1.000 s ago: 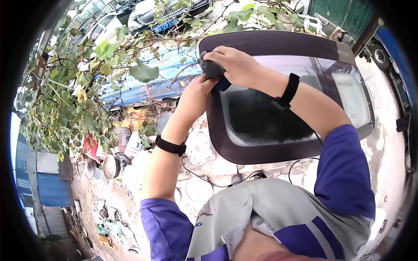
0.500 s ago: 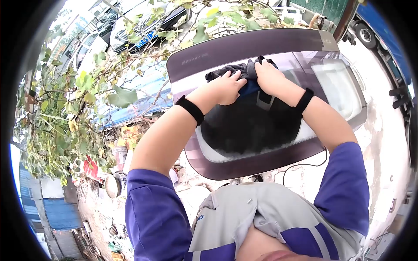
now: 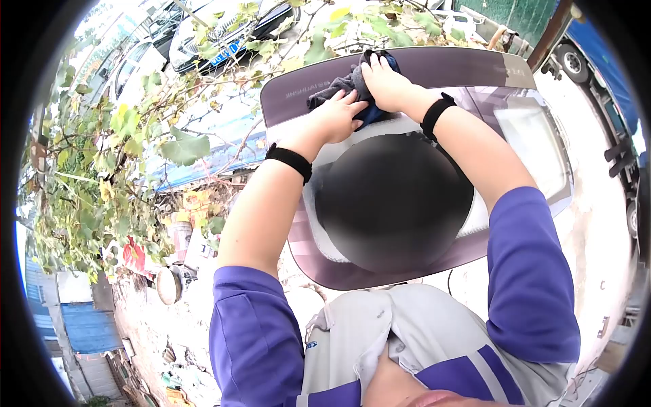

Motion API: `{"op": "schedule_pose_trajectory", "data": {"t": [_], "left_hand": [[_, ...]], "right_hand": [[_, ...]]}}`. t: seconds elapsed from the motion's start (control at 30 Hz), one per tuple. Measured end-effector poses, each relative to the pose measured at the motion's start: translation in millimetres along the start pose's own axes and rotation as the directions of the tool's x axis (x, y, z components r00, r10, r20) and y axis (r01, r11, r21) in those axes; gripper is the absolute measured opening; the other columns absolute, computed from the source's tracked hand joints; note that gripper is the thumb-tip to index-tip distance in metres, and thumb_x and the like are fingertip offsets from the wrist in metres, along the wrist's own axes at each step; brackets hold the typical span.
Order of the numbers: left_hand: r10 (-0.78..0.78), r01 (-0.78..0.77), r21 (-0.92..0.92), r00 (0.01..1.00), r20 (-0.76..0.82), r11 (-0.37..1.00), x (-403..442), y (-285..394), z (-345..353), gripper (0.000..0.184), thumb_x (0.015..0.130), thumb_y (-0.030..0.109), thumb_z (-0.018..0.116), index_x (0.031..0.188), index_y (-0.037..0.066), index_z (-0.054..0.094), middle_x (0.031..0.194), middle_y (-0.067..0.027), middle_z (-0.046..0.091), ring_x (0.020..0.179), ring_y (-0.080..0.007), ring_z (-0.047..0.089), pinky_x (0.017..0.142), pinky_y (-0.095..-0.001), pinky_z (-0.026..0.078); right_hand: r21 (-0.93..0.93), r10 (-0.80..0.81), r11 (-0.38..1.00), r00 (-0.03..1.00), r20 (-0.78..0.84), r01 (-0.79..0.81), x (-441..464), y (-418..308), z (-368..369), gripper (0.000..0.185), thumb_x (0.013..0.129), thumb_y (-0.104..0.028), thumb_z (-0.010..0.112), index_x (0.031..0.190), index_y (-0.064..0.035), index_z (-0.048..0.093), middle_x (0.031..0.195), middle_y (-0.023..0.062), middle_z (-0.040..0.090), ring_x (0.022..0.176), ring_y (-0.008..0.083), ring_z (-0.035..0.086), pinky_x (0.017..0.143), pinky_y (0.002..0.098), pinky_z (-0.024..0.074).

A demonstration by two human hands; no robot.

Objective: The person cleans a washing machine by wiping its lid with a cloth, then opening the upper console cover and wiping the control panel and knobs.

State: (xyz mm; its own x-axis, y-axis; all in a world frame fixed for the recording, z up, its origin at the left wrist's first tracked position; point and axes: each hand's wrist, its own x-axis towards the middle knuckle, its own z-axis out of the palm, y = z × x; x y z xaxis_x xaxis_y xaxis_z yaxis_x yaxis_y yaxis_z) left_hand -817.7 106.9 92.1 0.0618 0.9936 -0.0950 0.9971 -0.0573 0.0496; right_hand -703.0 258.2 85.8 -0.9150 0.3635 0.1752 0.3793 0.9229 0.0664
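A dark grey and blue cloth (image 3: 349,87) lies bunched against the upper part of a large glossy panel (image 3: 305,247) with a purplish-brown border and a reflective glass-like middle. My left hand (image 3: 337,117) presses on the lower left part of the cloth, its fingers bent over the fabric. Higher up and to the right, my right hand (image 3: 386,85) grips the cloth near the panel's top border. Both wrists wear black bands. The palms and the cloth beneath them are hidden.
Leafy vines (image 3: 122,156) hang at the left. Beyond them stand a dark car (image 3: 220,37) and blue sheeting. Buckets and a round pan (image 3: 167,285) sit at lower left. A blue truck (image 3: 603,74) is at the right.
Since one second ago, the cloth has been spread from a bunch at the panel's upper left corner. Over the last half second, both hands and the cloth moved up and slightly left.
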Motion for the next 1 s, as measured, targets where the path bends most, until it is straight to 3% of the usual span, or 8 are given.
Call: {"op": "schedule_pose_trajectory", "data": {"t": [0.1, 0.13, 0.3, 0.37, 0.43, 0.57, 0.77, 1.0], "left_hand": [[-0.077, 0.078, -0.052, 0.997, 0.025, 0.996, -36, -19, 2, 0.054, 0.096, 0.026, 0.056, 0.146, 0.017, 0.039, 0.155, -0.0196, 0.027, 0.143, -0.0425, 0.024, 0.116, -0.0457, 0.028], [-0.097, 0.098, -0.06, 0.995, 0.018, 0.993, -47, -18, 0, 0.052, 0.095, 0.024, 0.056, 0.144, 0.014, 0.041, 0.153, -0.0186, 0.031, 0.142, -0.0423, 0.026, 0.115, -0.0456, 0.029], [-0.084, 0.083, -0.037, 0.996, -0.036, 0.996, -79, -7, 10, 0.051, 0.092, 0.016, 0.059, 0.14, 0.008, 0.043, 0.148, -0.0181, 0.036, 0.136, -0.0436, 0.033, 0.111, -0.0465, 0.033], [-0.075, 0.075, -0.011, 0.997, 0.022, 0.997, -85, -2, 8, 0.055, 0.09, 0.016, 0.061, 0.141, 0.009, 0.042, 0.151, -0.021, 0.033, 0.135, -0.0438, 0.034, 0.111, -0.0459, 0.034], [-0.081, 0.081, 0.005, 0.991, 0.111, 0.997, -78, 4, -6, 0.06, 0.089, 0.018, 0.063, 0.144, 0.011, 0.039, 0.153, -0.0228, 0.029, 0.136, -0.0416, 0.036, 0.11, -0.045, 0.036], [-0.108, 0.113, -0.013, 0.973, 0.206, 0.994, -37, 15, -27, 0.064, 0.088, 0.02, 0.065, 0.145, 0.014, 0.038, 0.154, -0.0198, 0.028, 0.137, -0.0407, 0.035, 0.11, -0.0455, 0.036], [-0.149, 0.142, 0.061, 0.979, 0.14, 0.988, 20, 19, -21, 0.062, 0.088, 0.022, 0.066, 0.144, 0.016, 0.041, 0.157, -0.0156, 0.023, 0.141, -0.0439, 0.025, 0.114, -0.0472, 0.033], [-0.058, 0.05, 0.057, 0.987, 0.151, 0.997, 17, 19, -22, 0.061, 0.087, 0.019, 0.068, 0.143, 0.015, 0.043, 0.156, -0.0143, 0.027, 0.139, -0.0419, 0.031, 0.113, -0.0466, 0.034]], "right_hand": [[-0.02, -0.088, 0.996, 0.995, 0.037, 0.089, 9, -40, -10, 0.07, 0.08, -0.004, 0.06, 0.14, 0.013, 0.027, 0.145, 0.0418, 0.024, 0.135, 0.0539, 0.031, 0.114, 0.0474, 0.0294], [-0.028, -0.123, 0.992, 0.992, 0.016, 0.124, 8, -49, -11, 0.069, 0.083, -0.014, 0.063, 0.138, 0.0141, 0.032, 0.142, 0.0414, 0.03, 0.133, 0.0544, 0.034, 0.113, 0.0501, 0.0279], [0.267, -0.033, 0.963, 0.981, 0.189, -0.019, -20, -77, -24, 0.075, 0.079, -0.018, 0.06, 0.141, 0.0123, 0.03, 0.146, 0.0375, 0.027, 0.137, 0.0491, 0.031, 0.112, 0.0472, 0.0329], [0.255, 0.039, 0.962, 0.972, 0.231, -0.099, -36, -73, -22, 0.077, 0.083, -0.025, 0.063, 0.142, 0.0109, 0.029, 0.148, 0.0365, 0.026, 0.137, 0.0477, 0.031, 0.111, 0.0479, 0.034], [0.215, 0.044, 0.973, 0.977, 0.207, -0.09, -45, -57, -21, 0.086, 0.087, -0.045, 0.065, 0.144, 0.0088, 0.028, 0.15, 0.0346, 0.022, 0.138, 0.0461, 0.03, 0.111, 0.049, 0.0347], [0.145, 0.243, 0.951, 0.95, 0.197, -0.274, -29, -32, -26, 0.081, 0.086, -0.04, 0.066, 0.142, 0.008, 0.032, 0.15, 0.0332, 0.023, 0.137, 0.0445, 0.031, 0.109, 0.0482, 0.0373], [0.188, 0.203, 0.957, 0.972, 0.116, -0.222, -18, 3, -41, 0.045, 0.084, -0.02, 0.059, 0.123, 0.0014, 0.058, 0.133, 0.0317, 0.044, 0.116, 0.0417, 0.055, 0.098, 0.0441, 0.0473], [0.176, 0.209, 0.956, 0.965, 0.158, -0.235, -44, 6, -30, 0.042, 0.085, -0.016, 0.06, 0.122, 0.0014, 0.054, 0.13, 0.0288, 0.048, 0.117, 0.04, 0.055, 0.096, 0.045, 0.0483]]}}
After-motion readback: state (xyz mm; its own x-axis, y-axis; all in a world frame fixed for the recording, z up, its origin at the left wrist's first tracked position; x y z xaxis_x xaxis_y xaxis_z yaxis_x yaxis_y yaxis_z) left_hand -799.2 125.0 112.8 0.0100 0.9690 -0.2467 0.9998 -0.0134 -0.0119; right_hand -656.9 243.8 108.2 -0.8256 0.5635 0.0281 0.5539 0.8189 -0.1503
